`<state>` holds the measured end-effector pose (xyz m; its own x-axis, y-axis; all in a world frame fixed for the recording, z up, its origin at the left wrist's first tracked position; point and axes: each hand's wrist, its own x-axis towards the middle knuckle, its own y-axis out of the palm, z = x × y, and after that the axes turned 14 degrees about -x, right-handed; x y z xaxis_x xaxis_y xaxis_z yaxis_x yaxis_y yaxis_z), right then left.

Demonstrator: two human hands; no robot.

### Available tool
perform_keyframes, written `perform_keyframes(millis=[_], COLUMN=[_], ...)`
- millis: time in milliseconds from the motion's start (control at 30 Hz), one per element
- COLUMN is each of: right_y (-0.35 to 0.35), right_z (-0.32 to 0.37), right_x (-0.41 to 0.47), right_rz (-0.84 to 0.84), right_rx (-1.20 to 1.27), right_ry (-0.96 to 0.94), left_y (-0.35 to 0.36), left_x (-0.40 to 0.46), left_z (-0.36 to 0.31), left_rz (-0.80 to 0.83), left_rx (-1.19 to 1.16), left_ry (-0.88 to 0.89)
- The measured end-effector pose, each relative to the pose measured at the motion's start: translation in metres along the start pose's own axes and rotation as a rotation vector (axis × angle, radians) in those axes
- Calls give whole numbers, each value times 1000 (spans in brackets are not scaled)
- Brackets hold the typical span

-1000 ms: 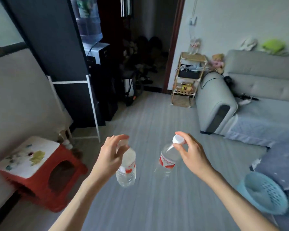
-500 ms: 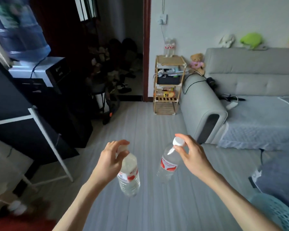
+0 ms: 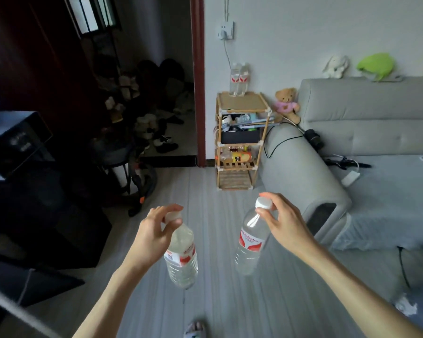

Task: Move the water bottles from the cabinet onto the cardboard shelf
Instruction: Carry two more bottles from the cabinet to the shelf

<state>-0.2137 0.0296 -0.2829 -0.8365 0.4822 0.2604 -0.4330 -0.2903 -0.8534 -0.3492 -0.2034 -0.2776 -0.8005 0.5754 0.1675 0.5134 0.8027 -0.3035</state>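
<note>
My left hand [image 3: 152, 235] grips the cap of a clear water bottle [image 3: 182, 259] with a red and white label, which hangs down over the floor. A second such bottle [image 3: 250, 242] dangles by its white cap from my right hand [image 3: 285, 224]. Straight ahead, against the white wall, stands the cardboard shelf [image 3: 242, 103] with a flat tan top. Two more water bottles [image 3: 239, 79] stand side by side at the back of that top. The lower tiers hold a black box, papers and packets.
A grey sofa [image 3: 352, 147] fills the right side, its armrest beside the shelf, with a teddy bear [image 3: 286, 106] and cables on it. Dark furniture and a water dispenser [image 3: 12, 140] line the left. A doorway with shoes lies behind. Grey striped floor runs between.
The view has swung right and moved forward, so the shelf and sofa are nearer and more central. Both hands still carry their bottles by the caps.
</note>
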Motion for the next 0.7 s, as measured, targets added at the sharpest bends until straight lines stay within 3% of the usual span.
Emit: perform_keyframes(millis=[333, 467, 700], right_y=[18, 26, 27], right_z=[-43, -83, -182], right_x=[201, 283, 419], right_rz=[-97, -127, -41], right_rx=[-4, -24, -103], right_ry=[109, 116, 8], left_y=[14, 42, 106], left_x=[241, 327, 466], left_z=[16, 32, 47], left_rz=[126, 134, 72], left_rx=[114, 130, 120], left_ry=[38, 36, -18])
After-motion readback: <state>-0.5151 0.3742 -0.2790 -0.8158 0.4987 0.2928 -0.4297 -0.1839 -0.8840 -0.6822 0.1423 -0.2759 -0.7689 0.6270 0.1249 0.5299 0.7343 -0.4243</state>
